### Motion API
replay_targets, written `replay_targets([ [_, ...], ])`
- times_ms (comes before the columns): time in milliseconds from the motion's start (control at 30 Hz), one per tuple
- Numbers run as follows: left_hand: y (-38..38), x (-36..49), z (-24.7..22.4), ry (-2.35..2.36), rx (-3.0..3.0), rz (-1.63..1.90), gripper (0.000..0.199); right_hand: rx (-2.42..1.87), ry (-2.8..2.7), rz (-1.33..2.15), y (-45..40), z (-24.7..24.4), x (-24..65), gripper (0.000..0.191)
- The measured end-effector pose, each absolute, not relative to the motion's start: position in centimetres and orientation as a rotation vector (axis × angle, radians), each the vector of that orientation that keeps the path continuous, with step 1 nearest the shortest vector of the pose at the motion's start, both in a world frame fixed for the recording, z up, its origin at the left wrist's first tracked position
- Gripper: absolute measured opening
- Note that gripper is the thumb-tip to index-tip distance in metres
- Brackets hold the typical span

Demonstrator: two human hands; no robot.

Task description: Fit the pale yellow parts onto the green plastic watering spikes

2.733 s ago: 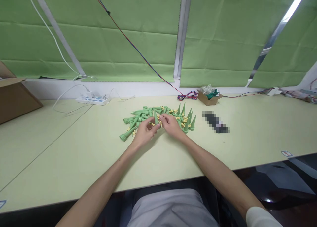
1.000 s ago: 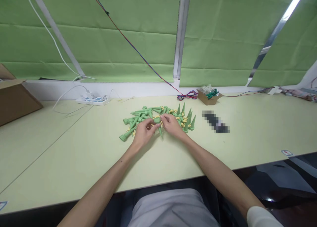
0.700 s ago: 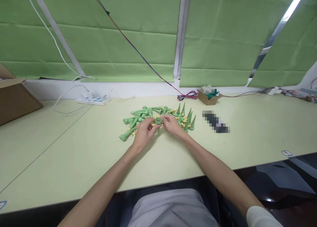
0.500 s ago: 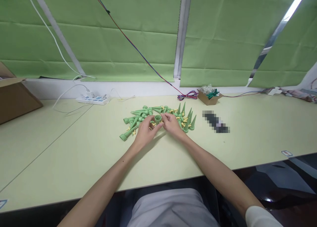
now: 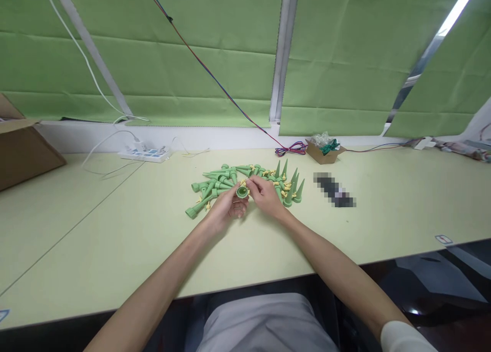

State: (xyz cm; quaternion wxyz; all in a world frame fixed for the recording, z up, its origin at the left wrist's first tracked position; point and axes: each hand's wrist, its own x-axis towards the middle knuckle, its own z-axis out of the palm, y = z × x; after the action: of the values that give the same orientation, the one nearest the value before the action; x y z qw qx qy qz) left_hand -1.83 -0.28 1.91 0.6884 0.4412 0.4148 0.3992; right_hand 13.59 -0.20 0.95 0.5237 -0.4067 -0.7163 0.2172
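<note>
My left hand (image 5: 226, 203) is closed around a green plastic watering spike (image 5: 242, 192), whose round open end faces me. Its tapered part is hidden. Just behind that opening a small yellow valve (image 5: 243, 183) shows, pinched by the fingertips of my right hand (image 5: 264, 194). Whether the valve sits in the spike's wall or only touches it I cannot tell. Beyond my hands lies a pile of green watering spikes (image 5: 209, 188), with small yellow valves (image 5: 286, 187) scattered among them. Several spikes (image 5: 295, 188) stand point up at the pile's right side.
A dark pixelated object (image 5: 334, 190) lies right of the pile. Farther back are a small cardboard box (image 5: 325, 155) with plastic and green material, a bundle of wire (image 5: 291, 148) and a white power strip (image 5: 144, 153). A larger cardboard box (image 5: 30, 155) stands at left.
The spike's open end has tipped from facing upward to facing me and sits slightly lower. My left hand has turned with it, and the yellow valve now shows by my right fingertips.
</note>
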Motion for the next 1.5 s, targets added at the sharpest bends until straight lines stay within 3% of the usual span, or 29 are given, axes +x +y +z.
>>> replay_targets([
  [300, -0.5, -2.0, 1.9, 0.842, 1.055, 0.959, 0.037, -1.005, -1.713, 0.511, 0.2, 0.6, 13.6, 0.034],
  [733, -0.7, -2.3, 1.5, 1.183, 1.931, 1.191, 0.031, -1.097, -1.724, 0.617, 1.1, 0.2, 13.5, 0.032],
  [967, -0.1, -3.0, 0.4, 1.122, 2.419, 1.104, 0.025, -1.228, -1.601, 0.951, 2.1, -1.0, 13.5, 0.027],
  [1100, -0.1, -2.8, 0.4, 1.157, 2.359, 1.131, 0.026, -1.238, -1.528, 0.98, 2.1, -1.3, 13.4, 0.028],
  [1500, -0.3, -2.1, 1.8, 1.081, 1.642, 1.216, 0.046, -1.086, -1.516, 0.55, 0.9, 0.0, 13.4, 0.039],
])
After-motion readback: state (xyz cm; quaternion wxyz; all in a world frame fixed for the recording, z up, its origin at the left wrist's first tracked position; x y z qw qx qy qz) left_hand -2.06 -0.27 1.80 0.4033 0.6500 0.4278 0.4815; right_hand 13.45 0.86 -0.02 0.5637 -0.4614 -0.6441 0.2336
